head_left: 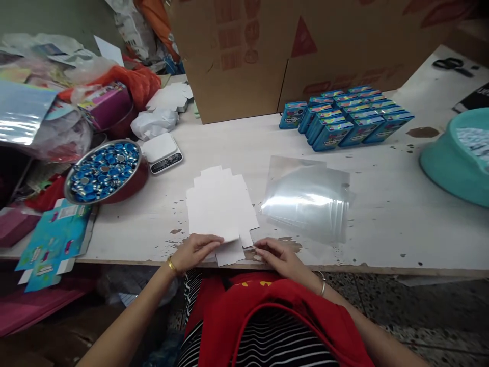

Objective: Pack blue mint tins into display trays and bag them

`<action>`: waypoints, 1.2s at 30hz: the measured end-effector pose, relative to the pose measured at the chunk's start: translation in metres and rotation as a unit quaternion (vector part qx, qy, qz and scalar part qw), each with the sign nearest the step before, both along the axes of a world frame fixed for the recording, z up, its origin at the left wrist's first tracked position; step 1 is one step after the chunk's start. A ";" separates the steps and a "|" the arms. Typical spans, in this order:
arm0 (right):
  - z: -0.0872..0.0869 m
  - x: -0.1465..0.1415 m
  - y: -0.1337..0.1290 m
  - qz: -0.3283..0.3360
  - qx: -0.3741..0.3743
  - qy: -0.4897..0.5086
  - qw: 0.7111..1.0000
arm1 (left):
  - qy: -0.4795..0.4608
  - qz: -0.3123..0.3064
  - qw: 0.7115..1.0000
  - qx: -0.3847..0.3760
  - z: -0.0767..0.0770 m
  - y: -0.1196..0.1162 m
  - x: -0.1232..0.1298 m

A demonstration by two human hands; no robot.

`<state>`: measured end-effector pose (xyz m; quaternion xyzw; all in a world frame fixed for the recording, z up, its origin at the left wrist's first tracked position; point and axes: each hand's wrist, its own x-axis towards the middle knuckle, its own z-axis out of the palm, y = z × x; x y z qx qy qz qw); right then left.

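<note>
A stack of flat white carton blanks [217, 204] with notched edges lies in front of me, close to the table's front edge. My left hand [196, 251], with a gold bangle at its wrist, pinches the near edge of a blank between thumb and fingers, and that edge is bent up a little. Just right of the stack, my right hand [277, 257] rests at the table edge with its fingers loosely curved and apart, holding nothing that I can see. Clear plastic sheets [305, 199] lie fanned to the right of the blanks, shining in the light.
Small blue boxes [332, 135] stand in rows before a large cardboard box [244, 66]. Left are a white scale [162, 153], a bowl [132, 186] of blue-wrapped pieces and printed blue cartons [48, 244]. Right are a teal basin [443, 168] and scissors [451, 65].
</note>
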<state>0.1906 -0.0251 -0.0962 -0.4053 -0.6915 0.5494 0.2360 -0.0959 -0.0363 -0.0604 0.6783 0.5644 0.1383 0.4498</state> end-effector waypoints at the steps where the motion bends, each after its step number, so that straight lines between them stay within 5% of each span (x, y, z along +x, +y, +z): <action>1: 0.001 -0.005 0.002 -0.011 0.070 -0.031 0.997 | -0.004 0.030 1.000 -0.002 -0.002 0.004 0.000; 5: 0.002 -0.036 0.014 0.029 0.338 -0.158 0.927 | -0.011 0.112 0.992 0.049 -0.018 0.018 0.005; 10: -0.016 -0.065 0.029 0.094 0.435 -0.193 0.874 | 0.046 0.088 0.969 0.227 -0.034 0.013 0.010; 14: -0.023 -0.073 0.034 0.107 0.445 -0.206 0.865 | 0.085 0.029 0.948 0.306 -0.044 -0.009 0.007; 20: -0.021 -0.080 0.038 0.114 0.415 -0.234 0.872 | 0.082 0.063 0.953 0.285 -0.050 -0.012 0.016; 25: 0.006 -0.053 0.038 0.081 0.387 -0.122 0.910 | -0.076 0.102 0.967 0.220 -0.021 -0.009 0.010; 29: 0.018 -0.027 0.033 0.132 0.422 -0.121 0.889 | -0.132 0.088 0.968 0.196 0.005 -0.026 -0.001; 32: 0.006 -0.025 0.030 0.137 0.398 -0.102 0.901 | -0.070 0.033 0.980 0.184 0.009 -0.042 -0.010; 36: -0.015 -0.032 0.029 0.066 0.262 -0.044 0.962 | 0.112 -0.033 0.966 0.231 -0.010 -0.059 -0.026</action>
